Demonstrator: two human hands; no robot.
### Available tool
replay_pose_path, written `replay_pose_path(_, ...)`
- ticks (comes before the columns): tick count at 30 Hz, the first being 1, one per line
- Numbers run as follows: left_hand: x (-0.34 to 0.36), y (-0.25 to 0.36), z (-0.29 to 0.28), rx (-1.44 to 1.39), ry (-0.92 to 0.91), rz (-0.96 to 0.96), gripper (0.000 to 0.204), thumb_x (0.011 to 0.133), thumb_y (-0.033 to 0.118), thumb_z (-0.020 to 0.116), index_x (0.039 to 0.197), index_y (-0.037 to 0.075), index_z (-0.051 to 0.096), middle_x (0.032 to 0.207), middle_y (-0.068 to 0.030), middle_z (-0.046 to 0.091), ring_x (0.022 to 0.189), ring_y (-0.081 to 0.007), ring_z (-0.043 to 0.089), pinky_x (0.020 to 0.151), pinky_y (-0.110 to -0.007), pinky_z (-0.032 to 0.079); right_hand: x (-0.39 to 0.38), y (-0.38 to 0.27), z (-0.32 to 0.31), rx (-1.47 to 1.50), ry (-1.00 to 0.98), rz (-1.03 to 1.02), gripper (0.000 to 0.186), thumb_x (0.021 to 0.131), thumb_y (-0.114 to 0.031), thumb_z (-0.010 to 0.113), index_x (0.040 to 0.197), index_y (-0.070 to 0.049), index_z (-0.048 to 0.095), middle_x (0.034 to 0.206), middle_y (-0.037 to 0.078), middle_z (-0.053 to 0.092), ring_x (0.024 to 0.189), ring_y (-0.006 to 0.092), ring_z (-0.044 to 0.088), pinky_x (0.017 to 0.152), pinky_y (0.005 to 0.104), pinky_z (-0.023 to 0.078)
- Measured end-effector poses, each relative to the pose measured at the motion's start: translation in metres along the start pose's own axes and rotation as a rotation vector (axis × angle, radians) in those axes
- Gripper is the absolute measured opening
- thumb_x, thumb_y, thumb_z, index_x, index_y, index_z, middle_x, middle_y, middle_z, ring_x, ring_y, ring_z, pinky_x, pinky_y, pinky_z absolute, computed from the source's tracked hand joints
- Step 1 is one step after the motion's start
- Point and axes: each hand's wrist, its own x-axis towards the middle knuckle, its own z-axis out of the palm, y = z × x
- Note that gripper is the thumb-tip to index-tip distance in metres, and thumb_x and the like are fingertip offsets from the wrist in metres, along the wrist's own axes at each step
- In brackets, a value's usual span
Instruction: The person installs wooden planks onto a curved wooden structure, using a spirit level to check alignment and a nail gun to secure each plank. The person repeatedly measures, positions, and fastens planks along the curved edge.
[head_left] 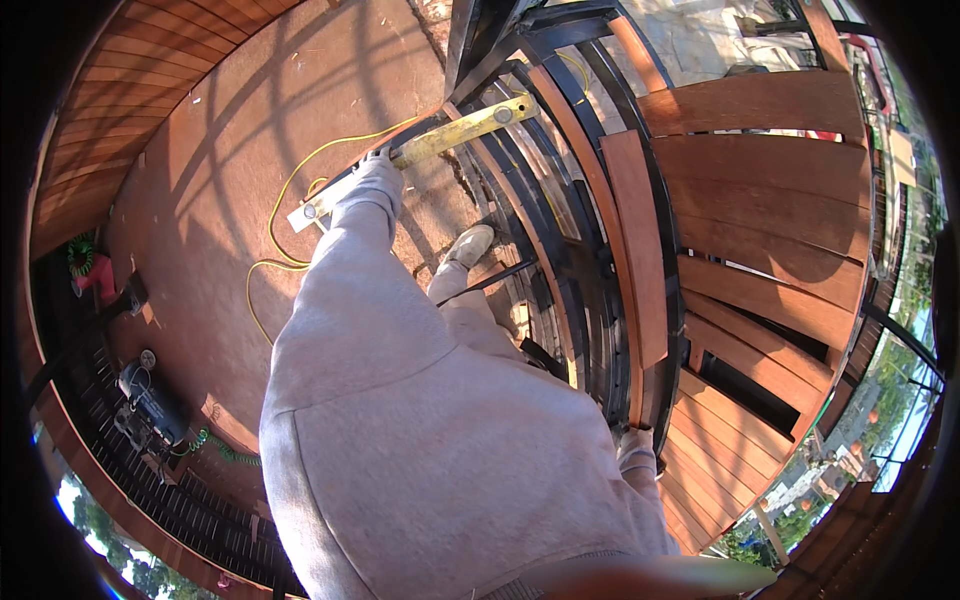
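Note:
A long yellow spirit level (462, 134) stretches away from my outstretched left arm, its near end bright white in the sun. My left hand (378, 168) is closed around its middle, the fingers partly hidden by the grey sleeve. The level's far end overlaps the curved black metal frame (585, 265). Down at the lower right, my right hand (636, 442) is at the near end of that frame, beside a loose reddish wood board (636, 240) lying along it. How its fingers are set is not visible.
Wooden slats (765, 200) with gaps between them lie to the right. A yellow cord (285, 200) loops over the reddish floor (190, 270). An air compressor (150, 402) with a green coiled hose (222, 447) stands at the left. My shoe (470, 245) is beside the frame.

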Motion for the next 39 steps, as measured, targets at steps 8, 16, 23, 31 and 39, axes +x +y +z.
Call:
replay_pose_path(8,0.026,0.010,0.030,-0.010,0.111,-0.017,0.091,0.085,0.041,0.066,0.163,0.020,0.023,0.168,-0.0095,0.023,0.156,-0.0329,0.017,0.126,-0.048,0.014,-0.074,-0.048,-0.026,-0.161,-0.026,0.014,0.086,0.082,-0.041,0.076,0.149,0.001,0.042,0.142,0.021,0.059,0.132,0.0350,0.056,0.109,0.0413,0.047)
replay_pose_path(16,-0.076,0.061,0.054,-0.521,0.636,0.429,0.077,0.082,0.011,0.072,0.152,0.007,0.039,0.147,-0.0240,0.045,0.137,-0.0421,0.042,0.117,-0.050,0.034,-0.059,-0.044,-0.026,-0.123,-0.051,0.083,0.081,0.085,-0.034,0.071,0.154,-0.008,0.038,0.153,0.014,0.047,0.143,0.0316,0.044,0.118,0.0417,0.039)
replay_pose_path(23,-0.222,0.164,0.064,-0.520,0.392,1.167,0.063,0.083,0.004,0.071,0.142,0.003,0.048,0.136,-0.0225,0.055,0.124,-0.0422,0.054,0.106,-0.048,0.047,-0.117,-0.067,-0.049,-0.068,0.065,0.027,0.072,0.087,-0.037,0.068,0.149,-0.010,0.044,0.148,0.015,0.050,0.143,0.0359,0.041,0.121,0.0505,0.029)
replay_pose_path(31,-0.354,0.276,0.039,-0.395,0.284,1.691,0.046,0.084,0.000,0.068,0.130,0.004,0.061,0.117,-0.0185,0.066,0.106,-0.0375,0.065,0.094,-0.044,0.054,-0.111,-0.035,-0.065,-0.028,-0.028,-0.224,0.083,0.085,-0.050,0.071,0.154,-0.018,0.039,0.150,0.012,0.050,0.145,0.0341,0.039,0.122,0.0492,0.025)
replay_pose_path(39,-0.443,0.347,0.034,-0.540,0.305,1.743,0.038,0.088,0.000,0.070,0.126,0.003,0.065,0.117,-0.0159,0.068,0.103,-0.0282,0.070,0.088,-0.036,0.057,-0.105,-0.011,-0.052,0.115,0.089,-0.366,0.082,0.078,-0.047,0.075,0.150,-0.021,0.046,0.145,0.012,0.056,0.138,0.0340,0.047,0.119,0.0494,0.030)
